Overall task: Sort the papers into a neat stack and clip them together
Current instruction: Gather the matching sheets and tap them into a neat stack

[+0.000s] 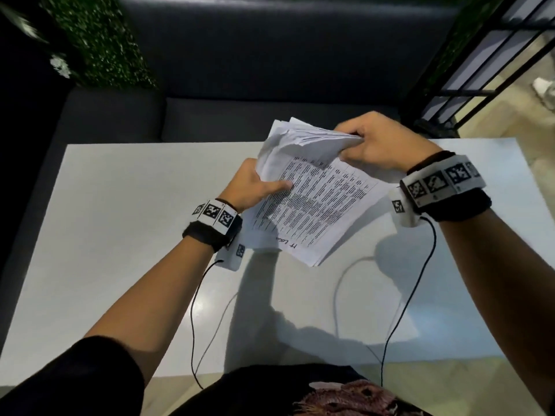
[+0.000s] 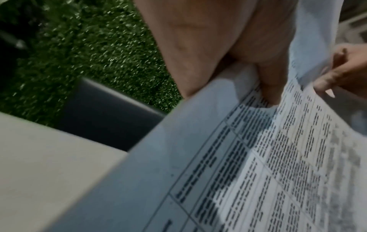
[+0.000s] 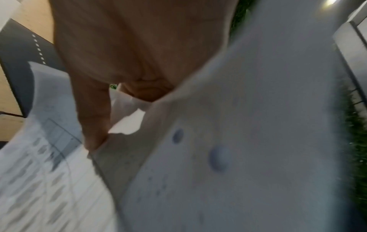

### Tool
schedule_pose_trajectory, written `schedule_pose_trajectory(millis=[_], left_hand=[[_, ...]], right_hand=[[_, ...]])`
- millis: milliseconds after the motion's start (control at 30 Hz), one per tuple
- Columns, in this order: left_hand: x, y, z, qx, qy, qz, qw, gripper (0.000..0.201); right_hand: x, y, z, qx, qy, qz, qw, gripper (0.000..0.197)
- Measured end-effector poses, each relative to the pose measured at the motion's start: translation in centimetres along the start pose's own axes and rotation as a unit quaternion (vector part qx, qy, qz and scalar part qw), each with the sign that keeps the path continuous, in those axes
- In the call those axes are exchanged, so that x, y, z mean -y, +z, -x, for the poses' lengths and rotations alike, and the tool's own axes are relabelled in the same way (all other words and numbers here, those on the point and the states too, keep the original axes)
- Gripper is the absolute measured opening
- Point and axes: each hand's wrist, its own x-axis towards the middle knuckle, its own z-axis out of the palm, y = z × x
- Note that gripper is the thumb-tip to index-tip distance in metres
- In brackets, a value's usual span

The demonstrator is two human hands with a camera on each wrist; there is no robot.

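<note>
A sheaf of printed papers with table text is held in the air above the white table. My left hand grips its left edge, thumb lying on the printed top page. My right hand pinches the far ends of several upper sheets and folds them back and up, away from the lower pages. In the right wrist view the blank back of a lifted sheet fills the frame beside my fingers. No clip shows in any view.
A dark sofa runs behind the table, with green artificial hedge at the back left and a black metal railing at the back right. Two black cables trail from my wristbands across the table's near part.
</note>
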Motion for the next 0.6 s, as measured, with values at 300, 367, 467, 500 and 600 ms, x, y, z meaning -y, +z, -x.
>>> schedule_pose_trajectory(millis=[300, 367, 467, 500, 600], left_hand=[[1.8, 0.2, 0.7, -0.08, -0.021, 0.129, 0.988, 0.041], [1.3, 0.5, 0.7, -0.092, -0.015, 0.135, 0.987, 0.033], [-0.1, 0.6, 0.5, -0.121, 0.013, 0.114, 0.986, 0.02], [-0.6, 0.6, 0.6, -0.138, 0.033, 0.109, 0.984, 0.021], [-0.9, 0.5, 0.9, -0.166, 0.088, 0.109, 0.976, 0.026]], right_hand=[[-7.1, 5.3, 3.3, -0.199, 0.105, -0.427, 0.876, 0.066], [-6.9, 7.7, 3.1, -0.186, 0.07, -0.502, 0.842, 0.057], [-4.6, 8.3, 2.6, -0.263, 0.058, -0.462, 0.845, 0.038], [-3.9, 8.1, 2.6, -0.285, 0.055, -0.452, 0.843, 0.035], [-3.4, 8.1, 2.5, -0.326, 0.037, -0.437, 0.837, 0.031]])
